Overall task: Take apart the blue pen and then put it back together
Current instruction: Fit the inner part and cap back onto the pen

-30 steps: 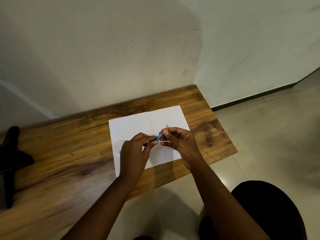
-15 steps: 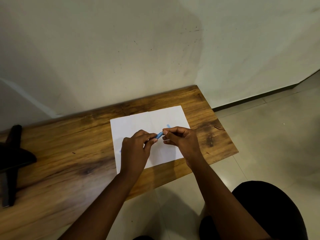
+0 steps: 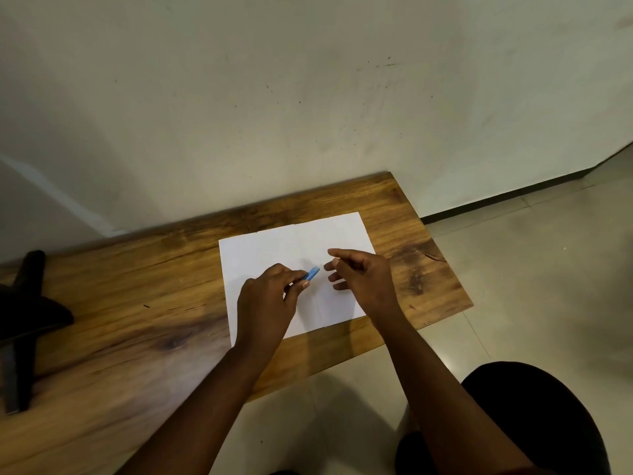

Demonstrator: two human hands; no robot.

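My left hand (image 3: 265,299) grips the blue pen (image 3: 311,273) above the white sheet of paper (image 3: 291,241), with only the pen's short blue end showing past my fingers. A thin pale part (image 3: 320,267) sticks out of that end. My right hand (image 3: 364,279) is just to the right, thumb and forefinger pinched at this pale part, the other fingers loosely spread. The rest of the pen is hidden inside my left fist.
The paper lies on a wooden table (image 3: 137,320) set against a pale wall. A dark object (image 3: 24,313) sits at the table's left end. The table's right edge (image 3: 442,269) gives way to tiled floor, and my dark-clothed knee (image 3: 534,416) is at lower right.
My hands have drawn apart. The right hand, earlier closed around the pen's far end, has slid off to the right, and the blue piece seen beyond it no longer shows.
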